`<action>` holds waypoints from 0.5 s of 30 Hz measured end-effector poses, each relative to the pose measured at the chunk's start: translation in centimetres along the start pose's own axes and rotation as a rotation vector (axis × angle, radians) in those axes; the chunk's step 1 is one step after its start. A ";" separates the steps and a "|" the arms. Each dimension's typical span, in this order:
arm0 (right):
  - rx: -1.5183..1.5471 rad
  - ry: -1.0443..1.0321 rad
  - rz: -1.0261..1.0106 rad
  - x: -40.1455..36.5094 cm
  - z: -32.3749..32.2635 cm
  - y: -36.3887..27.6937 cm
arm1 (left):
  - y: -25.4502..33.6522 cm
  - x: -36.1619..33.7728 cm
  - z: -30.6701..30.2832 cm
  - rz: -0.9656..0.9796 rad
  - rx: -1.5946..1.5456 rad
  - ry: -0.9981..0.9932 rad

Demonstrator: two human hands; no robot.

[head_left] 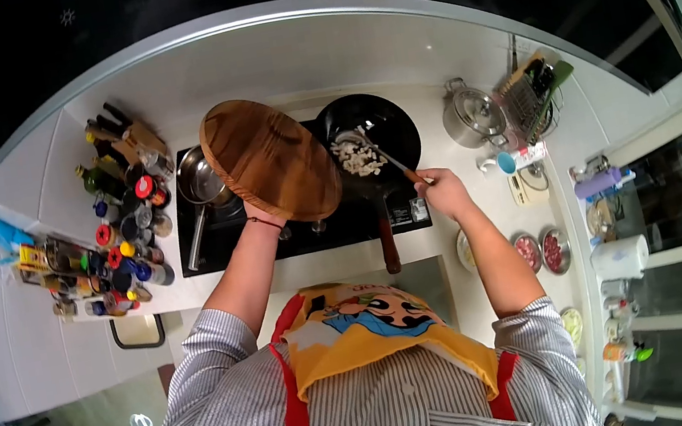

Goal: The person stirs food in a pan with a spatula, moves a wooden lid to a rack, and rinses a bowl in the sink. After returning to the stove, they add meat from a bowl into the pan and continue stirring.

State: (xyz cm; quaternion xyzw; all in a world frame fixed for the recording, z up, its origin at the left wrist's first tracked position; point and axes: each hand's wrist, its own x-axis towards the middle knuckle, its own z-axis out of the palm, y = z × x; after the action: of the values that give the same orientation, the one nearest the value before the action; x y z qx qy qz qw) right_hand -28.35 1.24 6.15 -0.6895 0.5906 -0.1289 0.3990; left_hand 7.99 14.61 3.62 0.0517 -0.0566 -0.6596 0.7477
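Note:
My left hand [254, 213] grips the lower edge of a round wooden board [269, 157]; the board hides most of its fingers. The board is tilted above the stove, left of a black wok [391, 119]. In the wok lie pale diced pieces [357, 159]. My right hand [443, 192] is closed around the wooden handle of a spatula [394, 161], whose metal head rests among the pieces. The wok's wooden handle [388, 241] points toward me, and neither hand is on it.
A steel saucepan [201, 179] sits on the left of the black stove [229, 245]. Many bottles and jars [141, 192] crowd the left counter. On the right stand a lidded steel pot [473, 114], a dish rack [528, 102] and bowls of red meat [555, 250]. A range hood [272, 15] overhangs.

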 end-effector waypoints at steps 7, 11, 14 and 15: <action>-0.498 -0.086 -0.302 -5.9 -10.3 -7.4 | -3.3 -1.1 0.8 0.011 -0.099 0.033; -0.609 -0.111 -0.368 -4.3 -9.4 -5.0 | -4.8 -1.3 1.4 0.019 -0.080 0.026; -0.578 -0.080 -0.370 -1.4 -7.4 -2.2 | -5.4 -1.8 1.8 0.033 -0.046 0.026; -0.502 -0.033 -0.356 -0.4 -6.7 -1.1 | -5.5 -1.9 1.9 0.034 -0.034 0.026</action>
State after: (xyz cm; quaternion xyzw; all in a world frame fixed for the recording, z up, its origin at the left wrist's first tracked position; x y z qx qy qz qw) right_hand -31.97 -1.11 11.39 -0.8612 0.4673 -0.0355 0.1967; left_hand 2.05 15.82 4.62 0.0465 -0.0363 -0.6471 0.7601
